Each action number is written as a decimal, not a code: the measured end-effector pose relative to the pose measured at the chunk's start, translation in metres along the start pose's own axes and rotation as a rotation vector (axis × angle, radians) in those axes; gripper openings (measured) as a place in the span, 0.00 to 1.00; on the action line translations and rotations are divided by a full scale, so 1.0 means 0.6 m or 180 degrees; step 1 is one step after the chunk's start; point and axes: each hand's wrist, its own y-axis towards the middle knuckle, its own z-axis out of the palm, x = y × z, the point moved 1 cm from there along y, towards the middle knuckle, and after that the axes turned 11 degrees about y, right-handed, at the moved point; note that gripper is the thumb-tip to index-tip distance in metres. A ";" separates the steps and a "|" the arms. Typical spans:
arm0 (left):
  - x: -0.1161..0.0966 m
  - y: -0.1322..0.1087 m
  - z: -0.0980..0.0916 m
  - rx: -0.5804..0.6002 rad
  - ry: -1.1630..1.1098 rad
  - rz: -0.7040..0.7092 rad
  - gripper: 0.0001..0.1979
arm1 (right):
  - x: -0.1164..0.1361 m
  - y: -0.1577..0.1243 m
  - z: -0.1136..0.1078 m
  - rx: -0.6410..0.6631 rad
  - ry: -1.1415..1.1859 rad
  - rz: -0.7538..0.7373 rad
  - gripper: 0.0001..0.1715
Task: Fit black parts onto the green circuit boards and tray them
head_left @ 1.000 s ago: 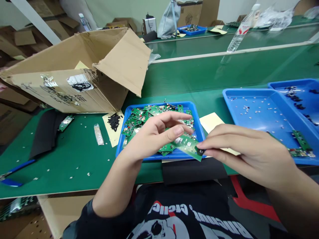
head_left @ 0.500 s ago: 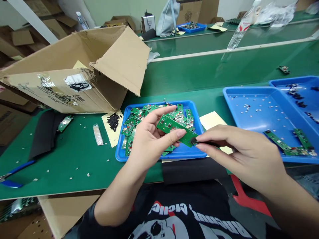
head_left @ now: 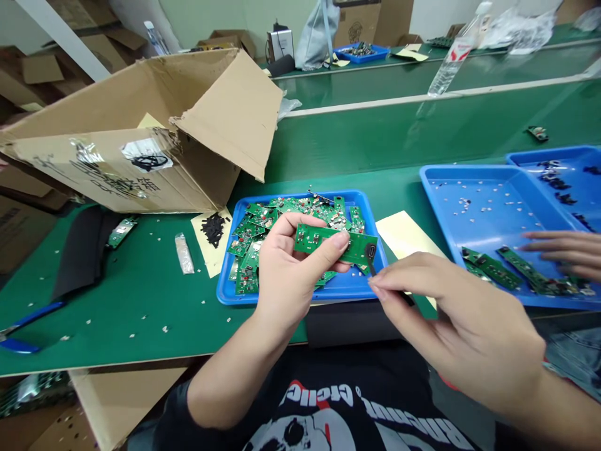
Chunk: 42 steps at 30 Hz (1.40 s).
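Landmark: the shallow blue plastic tray [head_left: 357,292], heaped with glossy green circuit boards [head_left: 277,216].

Far left of the tray: blue-handled pliers [head_left: 28,316] lie on the green bench mat [head_left: 141,319], and a matte black foam sheet [head_left: 77,257] has a loose green board [head_left: 122,232] on it.

Behind and left of the tray: a torn corrugated cardboard box [head_left: 141,134] lies on its side, flaps bent open.

Just left of the tray: a crinkled foil packet [head_left: 184,254] lies beside yellow paper [head_left: 201,257] bearing small black pieces [head_left: 213,228].

Left hand [head_left: 286,269]: a firm, narrow grip, thumb on top and fingers beneath.

Held item: a flat rectangular circuit board [head_left: 319,239], gripped just above the tray.

Right hand [head_left: 451,326]: a narrow pinch on a thin black strip [head_left: 372,260], apparently flexible, whose tip touches the board's end beside a small metal connector [head_left: 370,250].

Right of the tray: a wider blue tray [head_left: 469,188], speckled with small pale bits, holds a row of boards [head_left: 493,266].

Far right of the tray: a co-worker's hand [head_left: 563,250] reaches over those boards, fingers extended.
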 end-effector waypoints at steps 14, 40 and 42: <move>-0.014 -0.010 0.000 0.0061 -0.0195 -0.0107 0.15 | -0.013 0.018 -0.039 0.0029 -0.0835 -0.0325 0.10; -0.021 0.019 -0.012 0.1369 -0.0135 -0.1540 0.19 | -0.023 0.045 -0.077 0.1375 -0.0220 -0.0360 0.16; -0.022 0.020 -0.013 0.1417 -0.0179 -0.1592 0.19 | -0.025 0.049 -0.074 0.1349 -0.0204 -0.0440 0.17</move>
